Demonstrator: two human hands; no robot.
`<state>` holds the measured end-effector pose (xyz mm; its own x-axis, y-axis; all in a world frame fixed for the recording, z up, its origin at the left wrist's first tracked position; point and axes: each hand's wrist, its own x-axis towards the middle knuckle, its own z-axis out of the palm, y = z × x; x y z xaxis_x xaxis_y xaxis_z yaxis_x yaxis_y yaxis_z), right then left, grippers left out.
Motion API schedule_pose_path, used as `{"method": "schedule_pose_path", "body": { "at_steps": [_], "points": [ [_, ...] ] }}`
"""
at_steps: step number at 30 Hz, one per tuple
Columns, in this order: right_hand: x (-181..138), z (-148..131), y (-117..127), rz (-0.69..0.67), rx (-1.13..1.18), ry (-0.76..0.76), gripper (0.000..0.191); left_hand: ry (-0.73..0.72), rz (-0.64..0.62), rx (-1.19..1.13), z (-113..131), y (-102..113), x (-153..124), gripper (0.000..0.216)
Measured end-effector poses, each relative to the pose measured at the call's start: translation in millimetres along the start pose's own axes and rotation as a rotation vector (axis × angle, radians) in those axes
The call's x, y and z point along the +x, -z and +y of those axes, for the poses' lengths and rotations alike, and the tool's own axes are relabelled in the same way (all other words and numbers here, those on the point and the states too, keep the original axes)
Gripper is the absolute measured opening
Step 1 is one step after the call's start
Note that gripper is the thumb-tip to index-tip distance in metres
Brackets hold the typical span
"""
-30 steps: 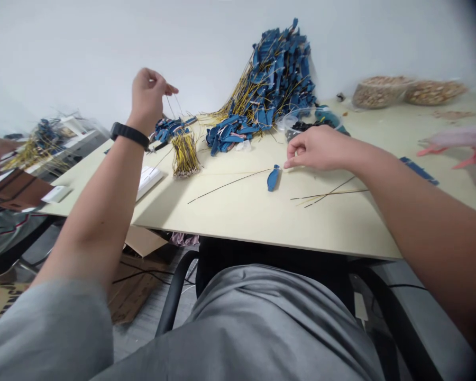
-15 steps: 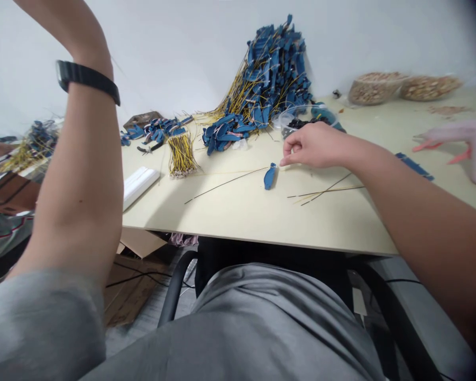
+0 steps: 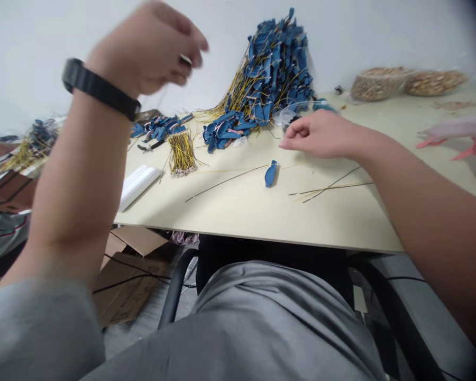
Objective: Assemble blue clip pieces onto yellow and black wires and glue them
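Since half a second ago the left hand (image 3: 146,47) has swung down and across from above the frame and now hangs blurred in the air, high over the beige tabletop (image 3: 254,211), a black wristwatch (image 3: 99,87) on its wrist. Its fingers are bunched toward the thumb; a thin wire may be pinched there, but the blur makes it impossible to tell. The right hand (image 3: 321,135) has lifted a little off the table and drawn back toward the wall. Its fingers are curled in narrow, thumb tip against forefinger, with nothing plainly between them.

Just below and left of that hand, the small flat blue plastic piece with a thin dark wire (image 3: 271,173) lies on the table, apart from the fingertips. A few loose thin wires (image 3: 329,188) lie under the right forearm. Farther back are a short bundle of yellow wires (image 3: 181,153), a white rectangular block (image 3: 137,180) and a tall heap of blue pieces with yellow wires (image 3: 269,74) against the wall. A pink tool (image 3: 460,145) lies at the right edge.
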<state>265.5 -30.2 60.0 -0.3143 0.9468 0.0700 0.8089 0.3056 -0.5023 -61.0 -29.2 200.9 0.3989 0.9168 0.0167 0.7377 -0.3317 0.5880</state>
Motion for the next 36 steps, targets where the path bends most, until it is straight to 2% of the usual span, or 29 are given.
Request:
{"method": "schedule_pose_path", "body": {
  "at_steps": [2, 4, 6, 9, 12, 14, 18, 23, 29, 32, 36],
  "points": [
    [-2, 1, -1, -0.036, 0.148, 0.015, 0.033, 0.033, 0.117, -0.134, -9, -39, 2, 0.013],
    [-3, 3, -4, -0.101, 0.292, 0.038, 0.044, -0.012, -0.13, -0.244, -15, -73, 6, 0.036],
    [-2, 5, -8, -0.153, 0.385, 0.065, 0.052, -0.048, -0.197, -0.199, -21, -99, 12, 0.042],
    [0, 9, -11, -0.193, 0.416, 0.114, 0.056, -0.12, -0.25, -0.153, -35, -122, 20, 0.051],
    [1, 10, -12, -0.229, 0.393, 0.131, 0.059, -0.189, -0.266, -0.113, -49, -132, 23, 0.064],
    [2, 9, -14, -0.251, 0.367, 0.128, 0.057, -0.174, -0.271, -0.11, -53, -135, 21, 0.066],
    [0, 4, -20, -0.269, 0.334, 0.125, 0.056, -0.107, -0.281, -0.149, -52, -141, 15, 0.06],
    [-4, -1, -22, -0.278, 0.323, 0.135, 0.059, -0.125, -0.325, -0.241, -53, -150, 12, 0.045],
    [-8, -6, -11, -0.269, 0.182, 0.189, 0.035, -0.173, -0.305, -0.167, -57, -153, 6, 0.033],
    [-12, -8, -11, -0.206, 0.066, 0.235, 0.026, -0.206, -0.276, -0.117, -58, -154, 6, 0.031],
    [-24, -5, -19, -0.118, 0.001, 0.24, 0.023, -0.253, -0.287, -0.098, -60, -160, 7, 0.037]
  ]
}}
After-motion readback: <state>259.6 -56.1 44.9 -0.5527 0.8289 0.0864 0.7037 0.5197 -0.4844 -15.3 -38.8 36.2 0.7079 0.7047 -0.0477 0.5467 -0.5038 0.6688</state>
